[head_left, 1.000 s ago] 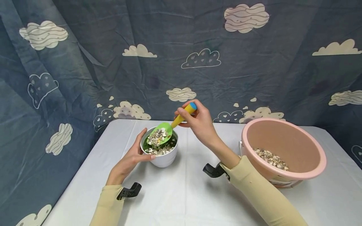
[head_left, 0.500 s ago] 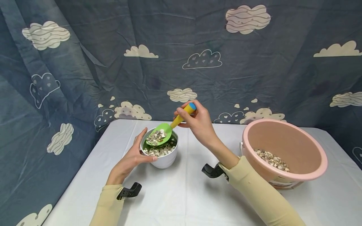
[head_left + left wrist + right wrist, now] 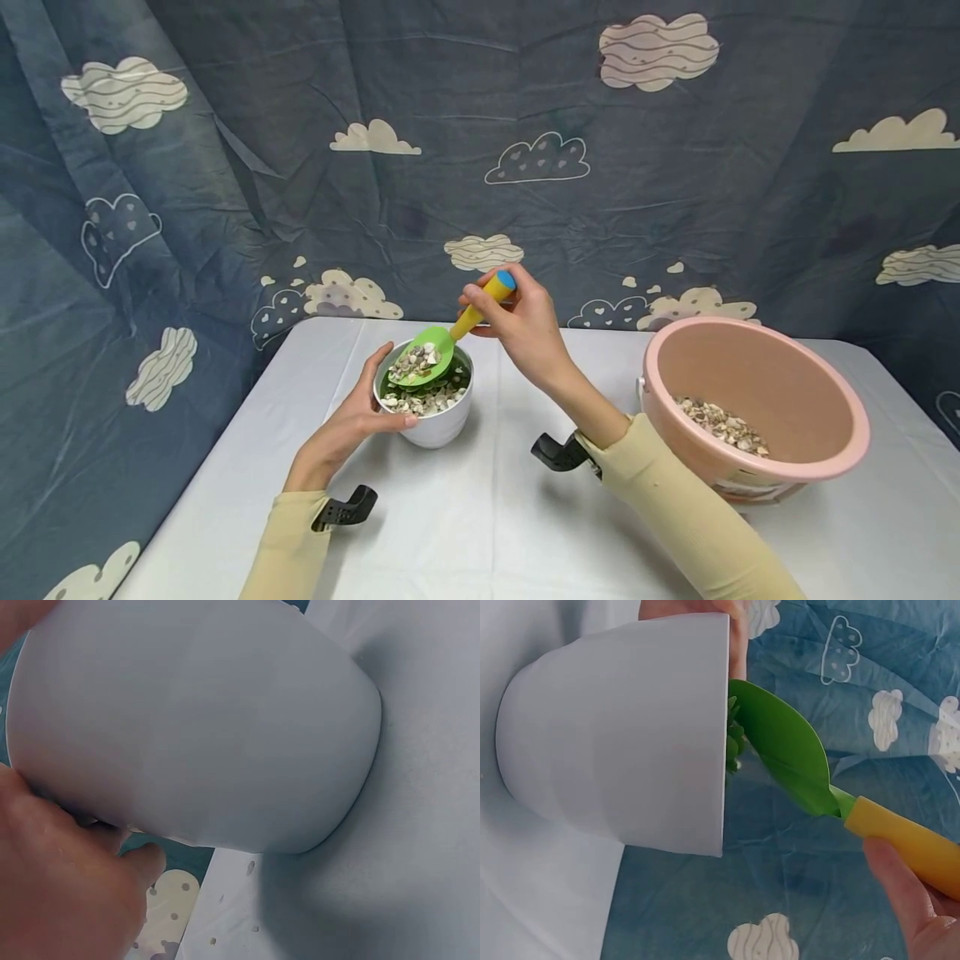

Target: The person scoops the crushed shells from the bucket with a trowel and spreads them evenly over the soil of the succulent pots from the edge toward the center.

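The yellow handle of the green scoop (image 3: 446,350) is pinched by the right hand (image 3: 525,325), with the thumb and bent fingers closed on it. The white pot (image 3: 441,430) is gripped by the left hand (image 3: 358,410), thumb laid along the near side by the rim and fingers curled round the left side. The scoop's blade is tilted down over the pot's mouth, and a small heap of shell-like bits (image 3: 416,363) is carried on it. Compared with 1 second ago, that heap looks smaller, so the load is judged to be only partly tipped out. Under the blade, pale bits (image 3: 422,403) and green leaves (image 3: 735,741) are seen in the pot. Well apart to the right, similar bits (image 3: 723,427) are held in the pink bucket (image 3: 765,358).
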The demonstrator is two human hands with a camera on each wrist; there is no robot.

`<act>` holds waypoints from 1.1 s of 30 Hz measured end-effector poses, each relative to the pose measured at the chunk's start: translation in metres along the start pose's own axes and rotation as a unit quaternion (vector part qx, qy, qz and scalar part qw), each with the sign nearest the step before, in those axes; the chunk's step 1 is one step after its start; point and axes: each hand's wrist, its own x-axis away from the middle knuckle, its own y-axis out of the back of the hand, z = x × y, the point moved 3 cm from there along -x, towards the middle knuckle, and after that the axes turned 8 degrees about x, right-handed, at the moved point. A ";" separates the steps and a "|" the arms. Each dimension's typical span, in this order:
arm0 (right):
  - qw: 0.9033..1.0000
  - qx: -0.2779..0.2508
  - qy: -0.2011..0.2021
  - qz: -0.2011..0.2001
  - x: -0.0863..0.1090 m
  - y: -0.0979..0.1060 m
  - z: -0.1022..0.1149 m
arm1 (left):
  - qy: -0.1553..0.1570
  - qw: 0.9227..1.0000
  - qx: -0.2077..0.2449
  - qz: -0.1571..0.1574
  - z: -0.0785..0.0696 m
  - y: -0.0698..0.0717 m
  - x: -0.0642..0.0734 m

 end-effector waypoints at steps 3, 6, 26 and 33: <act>1.000 0.003 -0.002 -0.004 0.000 0.000 0.001 | 0.000 1.000 0.006 0.011 -0.001 0.000 0.001; 1.000 0.009 -0.003 -0.007 -0.001 0.000 0.001 | -0.008 1.000 0.008 0.019 -0.001 0.001 0.002; 1.000 0.014 -0.005 -0.014 -0.004 -0.001 0.003 | -0.014 1.000 0.026 0.011 0.000 0.002 0.001; 1.000 0.026 0.006 -0.007 -0.005 -0.002 -0.001 | -0.016 0.999 0.033 0.017 0.000 0.002 0.002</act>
